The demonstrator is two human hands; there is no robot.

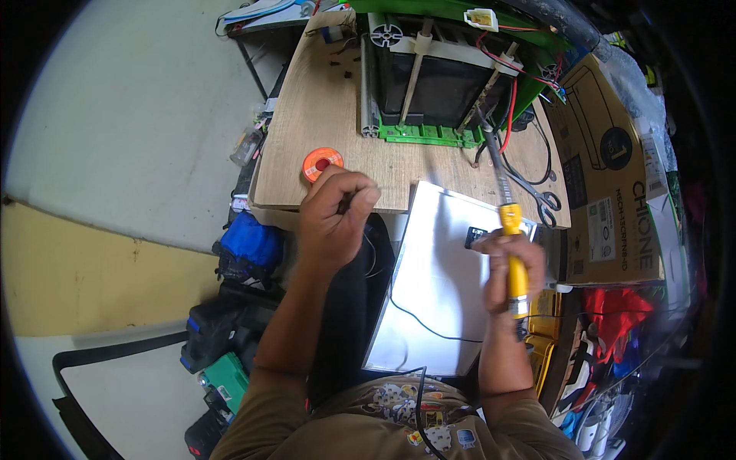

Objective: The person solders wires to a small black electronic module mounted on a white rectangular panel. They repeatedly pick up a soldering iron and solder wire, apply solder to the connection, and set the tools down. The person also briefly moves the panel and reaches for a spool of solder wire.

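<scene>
My right hand (515,264) is wrapped round the yellow handle of a soldering iron (509,222), whose metal shaft points away from me toward the green-framed device (429,139). The hand is slightly blurred. Below it, a white flat panel (437,276) leans from my lap against the table edge, with a small black box (475,236) on its face next to my right fingers. My left hand (337,211) is closed in a pinch at the table's front edge, and whatever it holds is hidden. Just beyond it lies an orange solder spool (323,162), partly covered by the knuckles.
The wooden table (307,100) carries the device, with loose red and black wires and a white connector (481,19). Scissors (546,201) lie at its right edge, beside a large cardboard box (606,184). A black cable (422,399) runs over the panel and my shirt.
</scene>
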